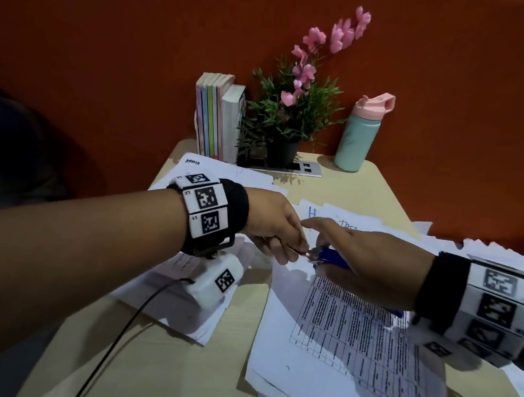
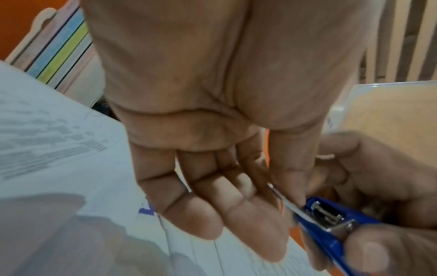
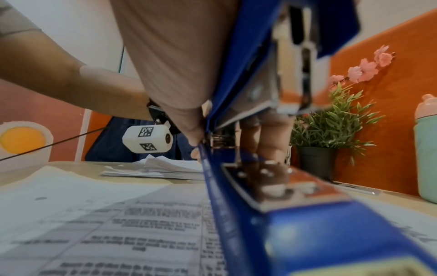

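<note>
A blue stapler [image 1: 333,257] [image 2: 331,218] [image 3: 272,214] is held over loose papers near the middle of the table, its top hinged up in the right wrist view. My right hand [image 1: 359,262] [image 2: 378,177] grips its body from the right. My left hand [image 1: 300,251] [image 2: 290,198] reaches in from the left. Its thumb and forefinger pinch a thin silver metal strip [image 2: 287,202] at the stapler's front end. Whether the strip is a row of staples or part of the stapler, I cannot tell. The left hand's other fingers [image 2: 248,224] lie loosely extended.
A printed sheet with a table [image 1: 353,331] lies under the right hand, among several loose papers. Another paper stack [image 1: 183,302] lies at the left. Books [image 1: 217,116], a potted plant [image 1: 293,106] and a teal bottle [image 1: 358,134] stand along the far edge of the table [image 1: 349,186].
</note>
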### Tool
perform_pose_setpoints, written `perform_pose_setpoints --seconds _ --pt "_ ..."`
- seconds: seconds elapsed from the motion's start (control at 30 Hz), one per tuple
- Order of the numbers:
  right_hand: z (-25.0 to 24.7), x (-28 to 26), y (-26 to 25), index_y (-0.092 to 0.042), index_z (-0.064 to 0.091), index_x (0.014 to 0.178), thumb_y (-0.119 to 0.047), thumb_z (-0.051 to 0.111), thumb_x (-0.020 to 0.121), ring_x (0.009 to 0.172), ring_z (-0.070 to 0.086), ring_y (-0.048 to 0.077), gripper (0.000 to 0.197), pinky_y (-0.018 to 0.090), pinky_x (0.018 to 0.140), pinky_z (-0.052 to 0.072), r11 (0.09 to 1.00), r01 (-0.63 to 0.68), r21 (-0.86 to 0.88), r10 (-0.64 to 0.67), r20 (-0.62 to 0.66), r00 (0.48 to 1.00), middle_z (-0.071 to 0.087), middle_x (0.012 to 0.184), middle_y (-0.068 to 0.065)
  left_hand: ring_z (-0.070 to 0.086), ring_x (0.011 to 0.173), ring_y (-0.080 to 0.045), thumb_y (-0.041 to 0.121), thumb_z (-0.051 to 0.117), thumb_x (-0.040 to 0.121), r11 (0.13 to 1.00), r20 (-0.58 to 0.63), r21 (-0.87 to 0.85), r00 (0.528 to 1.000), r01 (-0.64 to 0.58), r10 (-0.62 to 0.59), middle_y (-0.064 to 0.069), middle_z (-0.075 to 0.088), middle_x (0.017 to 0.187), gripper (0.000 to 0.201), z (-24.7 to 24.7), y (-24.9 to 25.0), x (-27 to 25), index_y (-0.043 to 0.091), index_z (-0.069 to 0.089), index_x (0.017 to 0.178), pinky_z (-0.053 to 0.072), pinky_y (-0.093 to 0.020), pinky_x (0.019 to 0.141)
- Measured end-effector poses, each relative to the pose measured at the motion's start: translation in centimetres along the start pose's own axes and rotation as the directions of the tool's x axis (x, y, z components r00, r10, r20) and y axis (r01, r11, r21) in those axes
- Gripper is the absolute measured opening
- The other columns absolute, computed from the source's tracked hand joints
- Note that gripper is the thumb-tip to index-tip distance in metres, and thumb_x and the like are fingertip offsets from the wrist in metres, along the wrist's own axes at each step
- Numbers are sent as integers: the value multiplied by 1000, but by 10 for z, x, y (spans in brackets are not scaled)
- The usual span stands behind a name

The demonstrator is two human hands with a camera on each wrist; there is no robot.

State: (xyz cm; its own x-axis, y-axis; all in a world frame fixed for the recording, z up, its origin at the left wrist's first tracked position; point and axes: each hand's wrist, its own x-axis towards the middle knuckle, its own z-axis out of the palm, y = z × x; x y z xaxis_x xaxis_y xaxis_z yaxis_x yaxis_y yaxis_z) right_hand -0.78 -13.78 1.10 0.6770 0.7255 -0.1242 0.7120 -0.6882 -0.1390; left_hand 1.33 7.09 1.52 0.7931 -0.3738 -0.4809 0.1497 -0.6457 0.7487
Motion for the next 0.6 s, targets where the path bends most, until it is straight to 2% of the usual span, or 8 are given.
perform_pose_setpoints --seconds 0.1,0.17,0.3,0.43,0.53,0.6 --pt "1 4 -4 -46 8 141 -47 50 97 90 65 22 61 42 78 55 1000 -15 10 16 -51 999 65 119 -9 72 71 -16 10 67 92 989 -39 -147 999 22 -28 -10 76 91 11 -1 -4 -3 8 75 99 54 -29 72" --pt "0 6 -8 -45 8 141 -46 50 97 92 65 25 61 42 79 54 999 -35 8 35 -66 997 64 122 -8 72 74 -17 11 69 91 980 -37 -196 999 28 -36 -11 77 93 9 -3 -6 -6 10 76 97 55 -29 73" --pt "-4 11 -11 -45 7 140 -47 48 98 98 62 25 59 39 83 52 998 -62 -16 61 -59 996 60 129 -7 72 71 -17 7 67 91 976 -80 -214 996 29 -47 -11 77 89 9 -6 -8 -11 10 76 91 56 -29 73" --pt "-9 8 -8 -42 16 142 -46 48 98 105 60 22 54 36 87 50 997 -81 -21 80 -36 996 55 135 -9 72 67 -13 10 70 90 975 -113 -222 992 25 -51 -10 77 88 9 -11 -9 -13 7 76 95 56 -26 71" --pt "-9 4 -3 -38 28 142 -45 48 99 111 56 17 48 30 88 46 996 -85 -40 85 2 996 50 139 -12 72 67 -13 11 72 89 990 -144 -141 989 24 -44 -9 77 85 10 -10 -11 -15 5 76 96 57 -26 71" --pt "-5 1 7 -36 35 139 -44 49 99 115 54 16 43 30 90 44 993 -105 -50 108 59 992 50 137 -11 73 68 -13 10 73 87 998 -161 41 986 37 -30 -7 78 81 9 -5 -12 -14 6 77 94 59 -28 73"
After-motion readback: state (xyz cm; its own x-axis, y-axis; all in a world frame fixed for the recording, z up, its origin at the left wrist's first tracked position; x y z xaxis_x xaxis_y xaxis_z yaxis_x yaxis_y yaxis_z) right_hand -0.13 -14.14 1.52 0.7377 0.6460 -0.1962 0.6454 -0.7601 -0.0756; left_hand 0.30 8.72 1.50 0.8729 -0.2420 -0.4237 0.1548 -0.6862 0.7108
